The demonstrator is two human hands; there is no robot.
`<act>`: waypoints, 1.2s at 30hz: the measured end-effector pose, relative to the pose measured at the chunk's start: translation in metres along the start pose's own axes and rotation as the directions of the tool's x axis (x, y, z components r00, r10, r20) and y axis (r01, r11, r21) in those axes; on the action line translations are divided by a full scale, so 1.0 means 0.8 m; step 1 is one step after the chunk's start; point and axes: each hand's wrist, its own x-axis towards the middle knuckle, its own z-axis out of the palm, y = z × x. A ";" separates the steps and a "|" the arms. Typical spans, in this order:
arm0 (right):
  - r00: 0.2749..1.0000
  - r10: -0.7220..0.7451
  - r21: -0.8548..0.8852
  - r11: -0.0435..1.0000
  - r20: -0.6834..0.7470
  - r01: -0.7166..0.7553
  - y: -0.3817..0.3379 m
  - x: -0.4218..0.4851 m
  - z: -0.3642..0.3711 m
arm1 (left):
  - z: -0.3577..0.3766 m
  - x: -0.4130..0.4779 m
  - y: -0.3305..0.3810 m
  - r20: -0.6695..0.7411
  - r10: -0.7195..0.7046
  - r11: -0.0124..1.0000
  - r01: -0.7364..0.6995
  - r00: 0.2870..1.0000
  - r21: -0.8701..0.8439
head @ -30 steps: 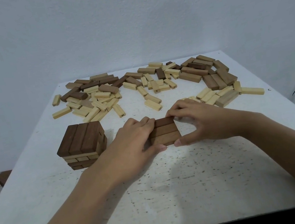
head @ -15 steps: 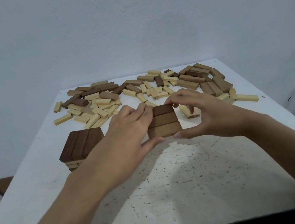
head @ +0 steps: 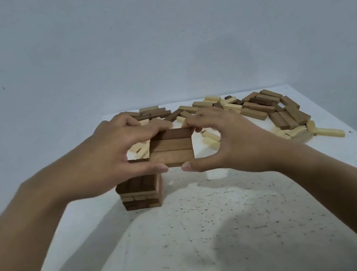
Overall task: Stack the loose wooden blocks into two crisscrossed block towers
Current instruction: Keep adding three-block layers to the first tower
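I have a row of three brown blocks (head: 171,148) squeezed side by side, held in the air at the centre of the frame. My left hand (head: 106,161) and right hand (head: 228,143) each pinch an end of it, thumbs on the near edge and fingers curled over the far edge. Just below and left of it stands one tower (head: 141,194). About four crisscrossed layers show, dark and pale; my left hand covers part of its top, so I can't be sure of the count. I see no second tower, so I judge the job is in its early part: one tower partly built, the other not begun. The loose blocks (head: 260,107) lie scattered across the upper centre and upper right, at the far side of the white table (head: 213,236). There are several dozen, too overlapped to count exactly
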 end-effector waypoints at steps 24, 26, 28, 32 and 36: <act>0.972 0.150 0.027 0.987 0.183 -0.158 -0.061 0.049 0.058 | -0.001 -0.028 -0.091 0.222 -0.208 0.972 0.228 0.952 -0.065; 0.972 0.153 0.032 0.986 0.180 -0.161 -0.061 0.050 0.059 | 0.000 -0.028 -0.094 0.222 -0.209 0.971 0.230 0.952 -0.073; 0.971 0.158 0.036 0.985 0.179 -0.167 -0.061 0.049 0.059 | 0.002 -0.028 -0.098 0.218 -0.201 0.971 0.224 0.955 -0.082; 0.969 0.171 0.012 0.984 0.179 -0.176 -0.062 0.048 0.060 | 0.008 -0.029 -0.106 0.212 -0.185 0.971 0.212 0.960 -0.114; 0.970 0.167 0.024 0.984 0.174 -0.174 -0.062 0.046 0.060 | 0.011 -0.028 -0.108 0.189 -0.186 0.968 0.212 0.964 -0.132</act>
